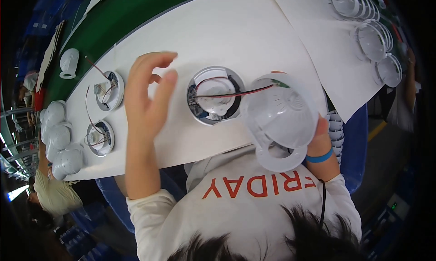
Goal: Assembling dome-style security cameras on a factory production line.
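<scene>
My right hand (320, 133), mostly hidden behind it, grips a white translucent plastic housing (284, 111) with a ring-shaped loop at its near end. The housing is tilted up off the table, its hollow inner side showing, with a small green circuit board (282, 84) at its far edge. Red and black wires (247, 92) run from that board to a round white base (215, 100) lying flat on the white table. Inside the base are circuit parts and a pale round centre piece. Left of the base, my left hand (150, 95) hovers with thumb and fingers apart, holding nothing.
Two similar round units with loose wires (109, 91) lie at the left. Beyond them a white housing (69, 62) stands on the green surface. White domed shells (59, 138) are piled at the left edge; stacked translucent shells (370, 38) lie far right. A blue bin (354, 147) adjoins the right side.
</scene>
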Tool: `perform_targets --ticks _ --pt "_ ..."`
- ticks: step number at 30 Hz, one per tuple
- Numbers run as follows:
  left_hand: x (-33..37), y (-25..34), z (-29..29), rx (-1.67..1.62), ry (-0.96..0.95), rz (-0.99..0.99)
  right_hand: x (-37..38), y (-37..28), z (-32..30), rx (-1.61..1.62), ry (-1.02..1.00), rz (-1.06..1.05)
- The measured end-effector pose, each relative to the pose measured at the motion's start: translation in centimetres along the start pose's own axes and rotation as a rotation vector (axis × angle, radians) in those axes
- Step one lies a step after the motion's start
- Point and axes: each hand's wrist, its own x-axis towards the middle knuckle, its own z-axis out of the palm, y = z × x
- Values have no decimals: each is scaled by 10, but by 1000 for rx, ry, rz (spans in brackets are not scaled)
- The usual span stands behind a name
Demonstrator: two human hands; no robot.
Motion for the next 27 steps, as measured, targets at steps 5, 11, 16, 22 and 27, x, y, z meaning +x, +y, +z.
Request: perform_targets --ticks 5,11,16,22,27 --pt "-9 -22 8 -613 -552 -1084 -18 15 -47 -68 25 -17" --pt "-19 -24 17 -834 -591 -1100 -24 20 -50 202 141 -57" --pt "-21 -17 20 -843 -590 -1182 -44 18 -70 228 159 -57" --pt "-32 -16 26 -848 -600 -1005 -50 14 -66 162 232 -146" --pt "-35 -8 35 -932 -422 -1067 -40 14 -77 279 134 -189"
